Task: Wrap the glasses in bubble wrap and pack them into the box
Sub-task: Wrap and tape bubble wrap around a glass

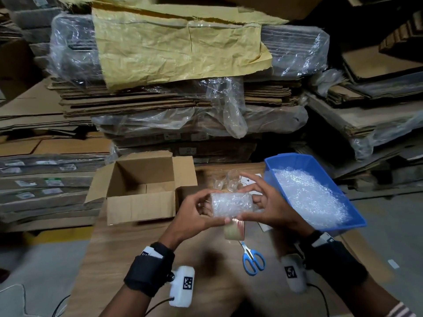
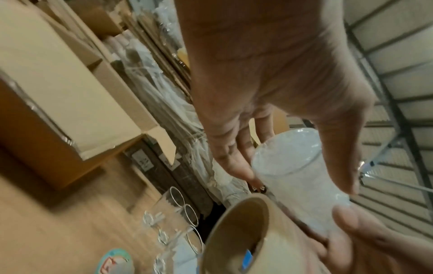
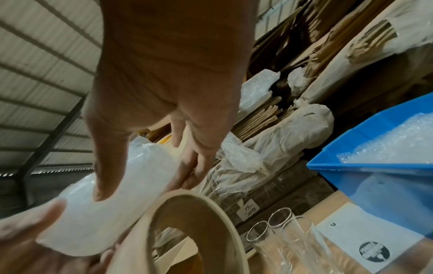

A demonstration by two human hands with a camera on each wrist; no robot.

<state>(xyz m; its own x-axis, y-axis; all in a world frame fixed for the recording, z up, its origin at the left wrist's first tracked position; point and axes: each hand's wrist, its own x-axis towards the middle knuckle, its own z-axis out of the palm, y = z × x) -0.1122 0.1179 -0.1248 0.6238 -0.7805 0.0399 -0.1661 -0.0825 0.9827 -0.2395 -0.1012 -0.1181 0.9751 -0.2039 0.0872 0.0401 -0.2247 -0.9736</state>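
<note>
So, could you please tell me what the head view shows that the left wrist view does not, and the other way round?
Only the head view shows the blue scissors lying on the table and the blue tray of bubble wrap, plus the right hand whole. Only the left wrist view shows the open cardboard core of the tape roll and a round sticker on the table. Both show the left hand holding the wrapped glass, the bare glasses standing behind, and the open box.

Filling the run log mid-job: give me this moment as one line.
both hands: left, right hold wrapped glass | tape roll beneath | box open | bare glasses on table
</note>
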